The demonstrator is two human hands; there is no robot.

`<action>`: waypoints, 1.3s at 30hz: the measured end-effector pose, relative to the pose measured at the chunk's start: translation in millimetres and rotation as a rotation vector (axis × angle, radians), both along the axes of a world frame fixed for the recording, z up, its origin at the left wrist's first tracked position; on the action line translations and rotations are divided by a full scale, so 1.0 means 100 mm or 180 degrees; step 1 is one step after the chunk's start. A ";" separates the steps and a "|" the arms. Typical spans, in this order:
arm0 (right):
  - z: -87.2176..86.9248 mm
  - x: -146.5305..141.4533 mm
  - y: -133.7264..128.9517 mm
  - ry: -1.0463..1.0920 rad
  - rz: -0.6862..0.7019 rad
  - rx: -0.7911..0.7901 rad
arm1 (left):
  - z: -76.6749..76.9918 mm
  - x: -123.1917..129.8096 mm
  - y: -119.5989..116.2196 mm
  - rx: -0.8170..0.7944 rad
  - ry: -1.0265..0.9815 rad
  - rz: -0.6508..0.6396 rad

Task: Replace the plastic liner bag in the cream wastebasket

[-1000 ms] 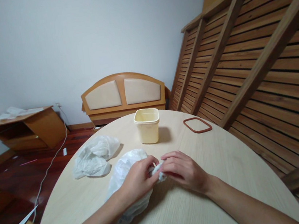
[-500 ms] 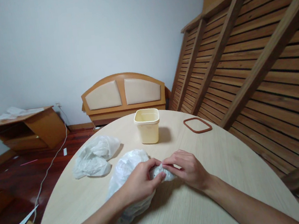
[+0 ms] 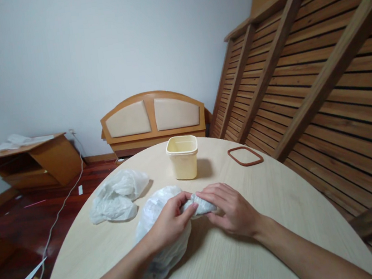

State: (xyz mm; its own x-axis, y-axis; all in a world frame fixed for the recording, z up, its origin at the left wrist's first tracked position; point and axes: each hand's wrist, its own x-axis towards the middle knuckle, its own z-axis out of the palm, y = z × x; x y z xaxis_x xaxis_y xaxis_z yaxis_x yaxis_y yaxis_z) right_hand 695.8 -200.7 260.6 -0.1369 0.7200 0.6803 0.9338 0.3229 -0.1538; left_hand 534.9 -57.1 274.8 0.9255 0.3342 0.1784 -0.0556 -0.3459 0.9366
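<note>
A white plastic bag (image 3: 156, 212) lies puffed out on the table, its gathered end bunched up between my hands. My left hand (image 3: 174, 219) is closed around the bunched part, thumb on top. From the other side, my right hand (image 3: 231, 209) grips the crumpled tip of that end between its fingers and thumb. Just beyond my hands a pale yellow plastic bin (image 3: 185, 165) stands upright. Left of it rests a second crumpled plastic bag (image 3: 115, 199), touched by neither hand.
The round wooden table (image 3: 281, 236) also bears a brown rounded-square frame (image 3: 247, 164) at the right. A slatted wooden panel (image 3: 303, 96) leans along the right side. Behind stand a headboard (image 3: 153, 130) and a low cabinet (image 3: 52, 161). A white cable (image 3: 59, 215) trails across the floor.
My right hand has gone from a fingertip pinch at the bag's gathered end to a fuller grip around it. The hands have shifted slightly upward in view.
</note>
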 end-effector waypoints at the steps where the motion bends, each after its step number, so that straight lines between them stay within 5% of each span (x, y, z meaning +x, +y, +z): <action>1: -0.01 0.01 0.00 0.0034 -0.0018 -0.0039 | -0.01 -0.01 0.00 -0.0030 -0.0021 0.0045; 9: -0.04 0.04 0.03 0.0239 -0.0093 0.0042 | 0.07 -0.05 -0.01 0.0609 -0.0045 -0.0003; 16: -0.06 0.00 0.03 0.0781 -0.0094 0.0153 | 0.06 -0.02 -0.02 0.0437 0.0236 -0.0073; 23: -0.08 -0.08 0.05 0.1767 0.0158 -0.0316 | 0.06 -0.06 -0.03 0.0041 0.0114 -0.0317; 35: -0.16 -0.15 0.13 0.3162 0.0150 -0.0371 | 0.04 0.01 -0.01 0.0251 -0.0062 -0.0062; 39: -0.16 -0.21 0.13 0.2995 0.0196 -0.0426 | 0.01 0.03 -0.01 0.0406 -0.0056 0.0198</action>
